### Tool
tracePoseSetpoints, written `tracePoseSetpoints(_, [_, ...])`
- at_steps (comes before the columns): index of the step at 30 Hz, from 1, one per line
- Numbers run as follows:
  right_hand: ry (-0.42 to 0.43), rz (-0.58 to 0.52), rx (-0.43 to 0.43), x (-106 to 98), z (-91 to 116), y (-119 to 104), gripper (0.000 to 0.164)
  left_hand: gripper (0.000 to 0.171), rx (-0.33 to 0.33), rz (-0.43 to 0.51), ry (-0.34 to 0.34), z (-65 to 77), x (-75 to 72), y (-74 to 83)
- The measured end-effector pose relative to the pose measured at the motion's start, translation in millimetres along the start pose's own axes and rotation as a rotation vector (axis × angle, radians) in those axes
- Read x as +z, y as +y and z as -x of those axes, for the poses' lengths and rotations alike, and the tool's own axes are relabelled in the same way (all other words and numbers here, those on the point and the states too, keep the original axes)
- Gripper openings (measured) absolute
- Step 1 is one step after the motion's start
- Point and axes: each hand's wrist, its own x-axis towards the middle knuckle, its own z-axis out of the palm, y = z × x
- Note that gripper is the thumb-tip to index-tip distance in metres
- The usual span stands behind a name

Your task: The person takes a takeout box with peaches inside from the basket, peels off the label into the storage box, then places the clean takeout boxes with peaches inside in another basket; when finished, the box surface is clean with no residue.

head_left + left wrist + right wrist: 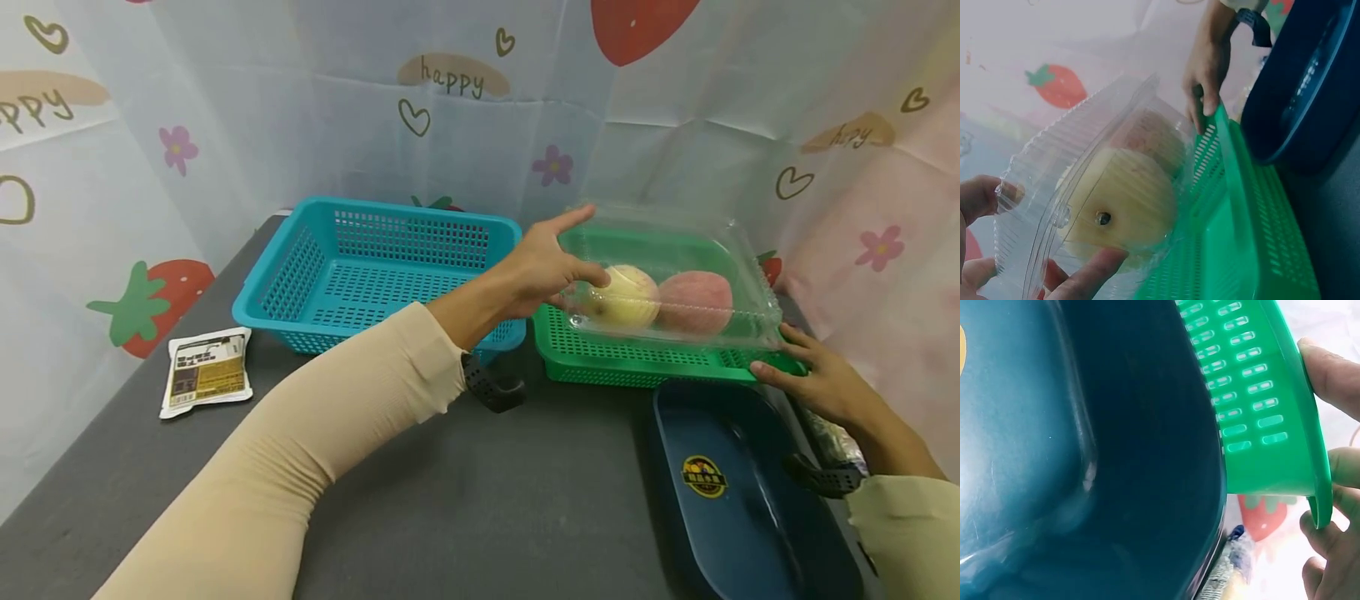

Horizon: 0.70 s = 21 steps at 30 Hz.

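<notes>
My left hand (pixel 546 265) grips the left end of a clear plastic clamshell box (pixel 652 218). Inside it lie a round yellow fruit (pixel 628 297) and a pink one (pixel 696 303). In the left wrist view a dark stem pit marks the yellow fruit (pixel 1124 200), and a fingertip touches the plastic beneath it. The box is over a green perforated basket (pixel 600 367). At that basket's right front corner my right hand (pixel 821 379) holds the rim; the right wrist view shows its thumb and fingers (pixel 1342 381) on either side of the green rim (pixel 1310 406).
A turquoise basket (pixel 375 287) stands to the left. In front of the green basket lies a dark blue basin (pixel 750 533). A flat packet (pixel 207 371) rests on the dark table (pixel 480 508) at far left. Shiny wrapping (pixel 838 442) shows beside the basin. A printed curtain hangs behind.
</notes>
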Motion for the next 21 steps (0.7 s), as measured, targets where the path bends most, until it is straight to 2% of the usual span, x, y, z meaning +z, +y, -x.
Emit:
tracePoseSetpoints(6, [-0.001, 0.005, -0.013, 1, -1, 1, 0.074, 0.094, -0.012, -0.021, 0.034, -19.7, 7.7, -14.1])
tracePoseSetpoints(21, [0.001, 0.037, -0.016, -1, -1, 3, 0.073, 0.092, -0.068, -0.049, 0.112, -42.0, 13.2, -41.1])
